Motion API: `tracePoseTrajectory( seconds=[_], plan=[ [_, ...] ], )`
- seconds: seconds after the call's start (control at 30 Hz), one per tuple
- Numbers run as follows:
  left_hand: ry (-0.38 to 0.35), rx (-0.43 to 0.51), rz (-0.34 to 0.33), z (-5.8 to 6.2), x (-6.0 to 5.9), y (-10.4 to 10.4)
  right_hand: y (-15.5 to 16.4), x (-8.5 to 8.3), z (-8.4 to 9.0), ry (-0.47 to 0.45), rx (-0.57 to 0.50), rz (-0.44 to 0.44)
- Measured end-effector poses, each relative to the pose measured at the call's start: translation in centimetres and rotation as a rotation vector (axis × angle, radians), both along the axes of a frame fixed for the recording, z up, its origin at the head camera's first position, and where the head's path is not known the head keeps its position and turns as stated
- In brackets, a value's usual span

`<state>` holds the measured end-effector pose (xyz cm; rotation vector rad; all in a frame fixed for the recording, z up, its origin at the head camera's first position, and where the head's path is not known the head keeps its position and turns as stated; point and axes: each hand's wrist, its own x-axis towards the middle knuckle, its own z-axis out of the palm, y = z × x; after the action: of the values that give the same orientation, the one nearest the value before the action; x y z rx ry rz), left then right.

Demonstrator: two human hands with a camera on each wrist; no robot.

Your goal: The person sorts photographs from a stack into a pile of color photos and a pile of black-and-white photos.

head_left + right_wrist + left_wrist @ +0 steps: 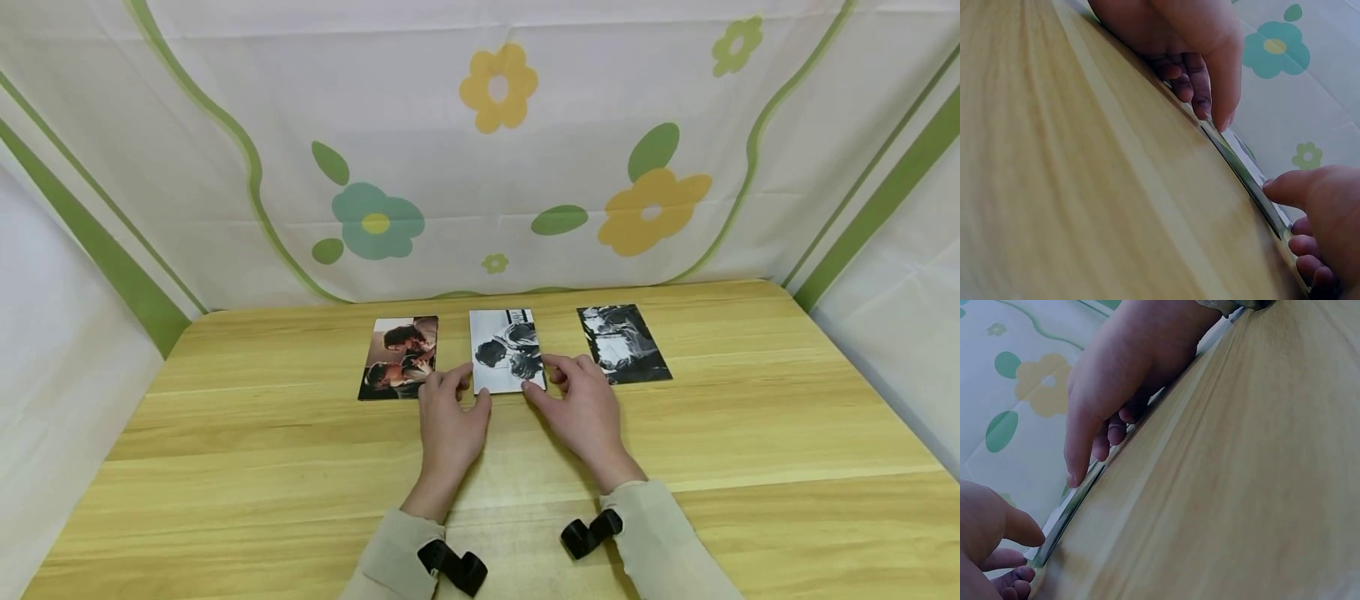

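A black-and-white photo card [504, 340] lies on the wooden table between both hands, a picture of people on its face. My left hand [452, 421] grips its near left corner, thumb at the near edge and fingers along the left side. On the near right corner, my right hand [581, 408] holds it the same way. From the left wrist view, the card's dark edge [1071, 515] runs between the two thumbs. The right wrist view shows the right thumb [1288, 189] on that edge, with the left hand [1191, 44] farther off.
To the left lies a colour photo card [401, 354], partly behind my left fingers. A darker black-and-white photo card [628, 343] lies slightly turned on the right, close to my right hand. Behind the table [262, 450] hangs a flower-print cloth [450, 167].
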<state>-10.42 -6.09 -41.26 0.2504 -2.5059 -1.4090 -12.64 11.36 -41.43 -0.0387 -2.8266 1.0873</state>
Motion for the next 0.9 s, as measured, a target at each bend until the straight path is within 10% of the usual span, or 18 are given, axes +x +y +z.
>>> tracePoseTrajectory(
  seconds=[0.9],
  plan=[
    [0.032,-0.012,0.004,-0.58,0.01,-0.1,0.07,0.13,-0.34,0.018,-0.051,0.005]
  ],
)
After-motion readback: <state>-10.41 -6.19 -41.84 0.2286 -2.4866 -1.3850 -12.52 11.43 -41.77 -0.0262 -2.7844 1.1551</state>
